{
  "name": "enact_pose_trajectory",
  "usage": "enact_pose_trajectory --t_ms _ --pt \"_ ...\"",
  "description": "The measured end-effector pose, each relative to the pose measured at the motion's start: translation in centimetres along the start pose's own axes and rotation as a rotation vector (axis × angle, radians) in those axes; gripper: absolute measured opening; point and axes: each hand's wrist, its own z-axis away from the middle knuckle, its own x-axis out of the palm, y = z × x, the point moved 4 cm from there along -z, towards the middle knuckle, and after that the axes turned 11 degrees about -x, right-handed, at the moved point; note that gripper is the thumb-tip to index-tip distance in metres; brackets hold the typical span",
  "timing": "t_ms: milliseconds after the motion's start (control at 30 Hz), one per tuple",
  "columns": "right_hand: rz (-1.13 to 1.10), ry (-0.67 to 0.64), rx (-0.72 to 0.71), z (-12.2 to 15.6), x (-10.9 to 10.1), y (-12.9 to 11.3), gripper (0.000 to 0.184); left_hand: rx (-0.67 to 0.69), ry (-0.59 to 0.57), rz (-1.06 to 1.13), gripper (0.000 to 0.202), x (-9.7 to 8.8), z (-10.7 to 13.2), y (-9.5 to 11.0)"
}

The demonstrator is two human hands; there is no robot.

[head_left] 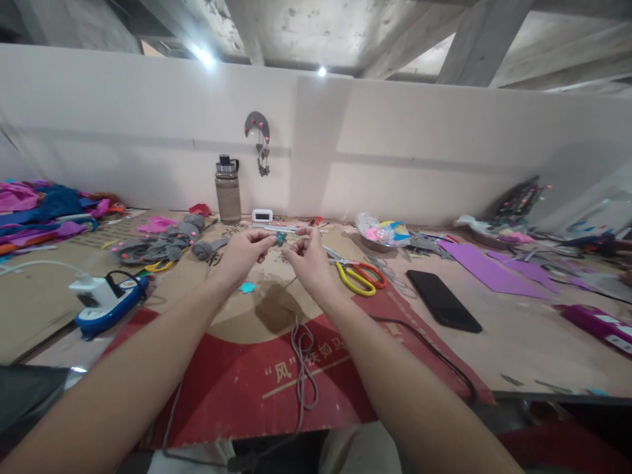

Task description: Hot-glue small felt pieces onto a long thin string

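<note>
My left hand (243, 253) and my right hand (310, 258) are raised together over the cardboard sheet (237, 388), fingers pinched on a small teal piece (281, 238) held between them. A grey cord (302, 359) hangs from the hands and lies looped on the cardboard below. Another small teal cut-out (247, 287) lies on the cardboard just under my left hand.
Yellow and orange scissors (358, 275) and a black phone (443, 300) lie to the right. A blue-white glue gun (105, 300) sits left, with grey felt pieces (162, 247), a water bottle (228, 189), purple foam sheets (486, 266) and coloured fabric (44, 207) further out.
</note>
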Motion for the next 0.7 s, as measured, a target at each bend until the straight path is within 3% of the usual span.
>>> enact_pose_trajectory --t_ms 133,300,700 --pt "0.281 -0.021 -0.137 -0.4 -1.0 -1.3 0.009 -0.036 -0.050 0.023 0.021 0.3 0.0 -0.2" --pt "0.331 0.022 -0.144 -0.4 -1.3 -1.2 0.017 -0.059 -0.079 0.063 0.021 0.5 0.0 -0.4" --pt "0.414 0.050 -0.156 -0.5 -1.7 -1.5 0.018 -0.064 -0.168 0.054 0.018 1.0 0.2 -0.5"
